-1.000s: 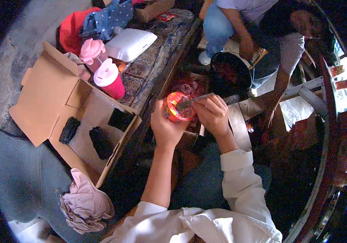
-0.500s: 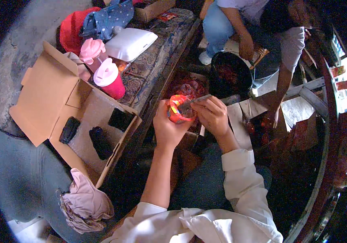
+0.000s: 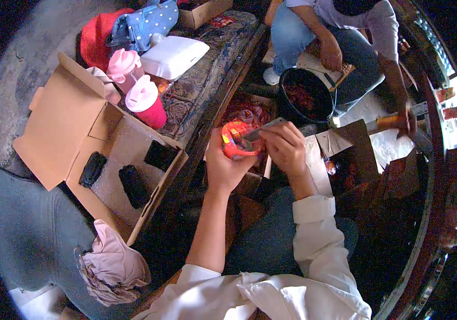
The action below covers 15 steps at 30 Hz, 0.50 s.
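My left hand [image 3: 222, 169] is wrapped round a red-orange container [image 3: 233, 131] with a round opening and yellow marks on it. Between the fingers and thumb of my right hand [image 3: 288, 150] is a flat grey blade-like tool [image 3: 269, 127]. It slants down to the left, its lower end over or in the container's opening; I cannot tell whether it touches the inside. Just beyond my hands, reddish stringy material [image 3: 242, 108] fills an open carton, partly hidden by my hands.
A black bucket [image 3: 284, 109] with dark red contents stands ahead, by a seated person [image 3: 314, 37]. At left lie an open cardboard box [image 3: 52, 128] with black objects, pink-lidded cups [image 3: 142, 95], a white foam box [image 3: 178, 56] and a crumpled pink cloth [image 3: 114, 266]. A wooden frame [image 3: 426, 197] borders the right.
The tool now shows more of its flat side above the container, and my right hand has turned slightly. The other person's lower hand has moved right and up, blurred.
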### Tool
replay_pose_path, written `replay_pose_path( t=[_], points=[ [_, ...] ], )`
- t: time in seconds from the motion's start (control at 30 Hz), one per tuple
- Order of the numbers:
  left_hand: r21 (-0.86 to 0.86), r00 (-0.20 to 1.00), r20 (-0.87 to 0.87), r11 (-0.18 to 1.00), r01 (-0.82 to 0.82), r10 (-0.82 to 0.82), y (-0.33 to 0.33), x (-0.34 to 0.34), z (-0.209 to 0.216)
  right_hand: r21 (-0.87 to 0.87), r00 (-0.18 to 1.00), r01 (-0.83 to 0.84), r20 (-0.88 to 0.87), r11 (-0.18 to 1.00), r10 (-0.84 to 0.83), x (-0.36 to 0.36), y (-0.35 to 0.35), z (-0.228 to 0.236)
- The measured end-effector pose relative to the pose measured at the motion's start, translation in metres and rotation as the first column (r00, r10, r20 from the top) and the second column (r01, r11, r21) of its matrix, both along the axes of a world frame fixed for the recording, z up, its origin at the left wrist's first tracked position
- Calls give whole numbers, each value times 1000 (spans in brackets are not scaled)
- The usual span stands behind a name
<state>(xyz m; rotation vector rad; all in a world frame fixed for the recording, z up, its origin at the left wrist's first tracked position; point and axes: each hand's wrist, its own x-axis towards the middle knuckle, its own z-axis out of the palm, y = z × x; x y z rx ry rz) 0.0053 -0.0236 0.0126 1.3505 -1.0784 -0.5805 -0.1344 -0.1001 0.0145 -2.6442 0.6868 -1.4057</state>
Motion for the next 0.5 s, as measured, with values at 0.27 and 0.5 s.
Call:
replay_pose_path(
  t=[0.27,0.5],
  points=[
    [-26,1000,-2,1000,-10,10,1,-4,0,-51,999,30,-21,998,-31,-5,2,2],
    [25,996,91,1000,-19,16,2,-1,-1,-43,997,-4,-79,999,1,1,3,6]
  ],
)
